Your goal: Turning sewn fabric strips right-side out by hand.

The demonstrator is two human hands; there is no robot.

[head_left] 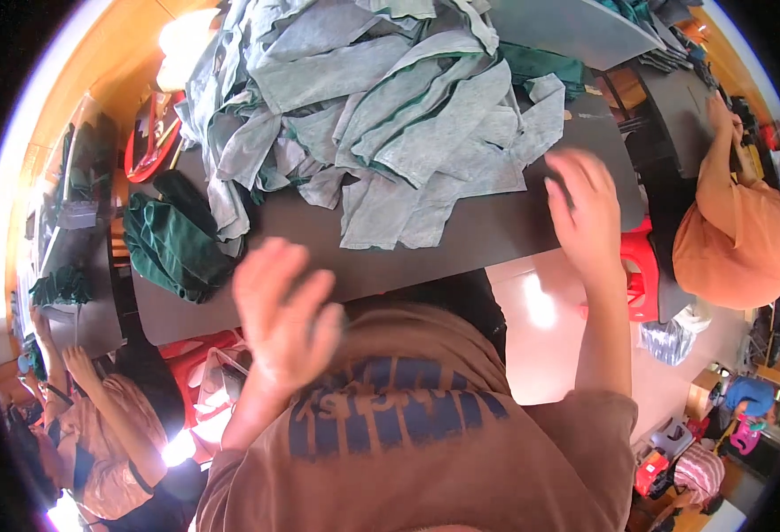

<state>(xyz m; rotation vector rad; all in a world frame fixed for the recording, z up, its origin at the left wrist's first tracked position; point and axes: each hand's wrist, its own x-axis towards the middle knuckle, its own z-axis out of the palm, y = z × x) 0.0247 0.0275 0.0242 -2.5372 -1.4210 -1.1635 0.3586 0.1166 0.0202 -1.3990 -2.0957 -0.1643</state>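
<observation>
Both of my hands are raised apart over the near side of a dark table point(487, 235). My left hand point(285, 306) is open, its fingers spread and slightly blurred, with nothing in it. It is nearest to a crumpled dark green cloth point(168, 244) on the table's left part. My right hand point(582, 208) also holds nothing, fingers apart and a little smeared, above the right part of the table. A large heap of grey-green cut fabric pieces point(390, 106) covers the far middle, with loose flaps hanging toward me. The right hand is just beside the heap's right end.
A red plastic container point(152, 146) stands at the far left. A translucent bin point(576, 31) sits at the back right. Co-workers sit at neighbouring tables, one in orange point(736, 244) on the right, another point(110, 434) on the left. A red stool point(642, 275) stands right of me.
</observation>
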